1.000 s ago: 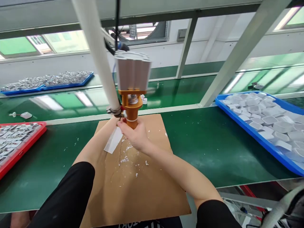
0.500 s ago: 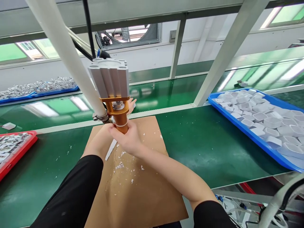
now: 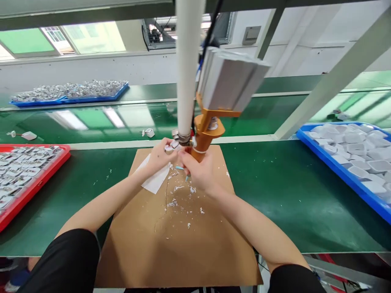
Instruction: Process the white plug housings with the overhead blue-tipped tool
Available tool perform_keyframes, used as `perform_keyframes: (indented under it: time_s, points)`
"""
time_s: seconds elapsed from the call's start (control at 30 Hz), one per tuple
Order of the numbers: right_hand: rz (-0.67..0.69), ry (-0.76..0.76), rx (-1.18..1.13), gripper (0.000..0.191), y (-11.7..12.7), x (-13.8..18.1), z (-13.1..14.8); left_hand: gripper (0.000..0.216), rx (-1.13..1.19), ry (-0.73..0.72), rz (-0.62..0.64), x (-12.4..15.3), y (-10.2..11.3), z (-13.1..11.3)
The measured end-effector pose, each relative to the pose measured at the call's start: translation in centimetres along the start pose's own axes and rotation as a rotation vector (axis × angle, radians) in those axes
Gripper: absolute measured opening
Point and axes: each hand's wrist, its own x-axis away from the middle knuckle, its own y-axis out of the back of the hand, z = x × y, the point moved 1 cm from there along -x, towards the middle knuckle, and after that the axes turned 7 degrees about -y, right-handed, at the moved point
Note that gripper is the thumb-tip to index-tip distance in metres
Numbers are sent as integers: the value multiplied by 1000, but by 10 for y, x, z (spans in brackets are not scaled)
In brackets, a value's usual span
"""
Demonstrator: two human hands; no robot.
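A fixed tool with a grey aluminium block (image 3: 233, 79) and an orange neck (image 3: 204, 140) is clamped beside a white pole (image 3: 187, 77). My left hand (image 3: 161, 156) is closed on a small white plastic part (image 3: 173, 145) beside the pole's lower end. My right hand (image 3: 198, 169) is closed just under the neck, its fingertips close to my left ones. What it holds is hidden; light-blue tips (image 3: 179, 167) show below its fingers. A white sheet (image 3: 155, 179) lies under my left wrist on cardboard (image 3: 183, 252) strewn with white shavings.
A red tray (image 3: 65, 152) of small flat parts stands left. To the right is a blue tray (image 3: 342, 167) of white plastic housings. Beyond the green bench (image 3: 259, 183), small white parts (image 3: 149, 132) lie on a green belt. Another blue tray (image 3: 70, 99) holds metal pieces.
The view has swung left, so the tool appears farther right and tilted. My left hand, previously mostly behind the tool, now shows beside the pole with a white part.
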Motion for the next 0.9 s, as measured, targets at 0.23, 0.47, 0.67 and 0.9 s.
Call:
perform_keyframes:
  time_s: [0.23, 0.47, 0.67, 0.9]
  points:
    - [57, 82, 54, 23, -4, 2, 10, 30, -33, -114, 69, 77, -2, -27]
    - [29, 172, 40, 14, -9, 1, 7, 34, -114, -280, 136, 77, -6, -35]
    - [133, 209, 48, 17, -11, 4, 12, 25, -156, -264, 106, 81, -8, -34]
    - [56, 197, 104, 23, -14, 1, 14, 23, -158, -300, 66, 81, -10, -29]
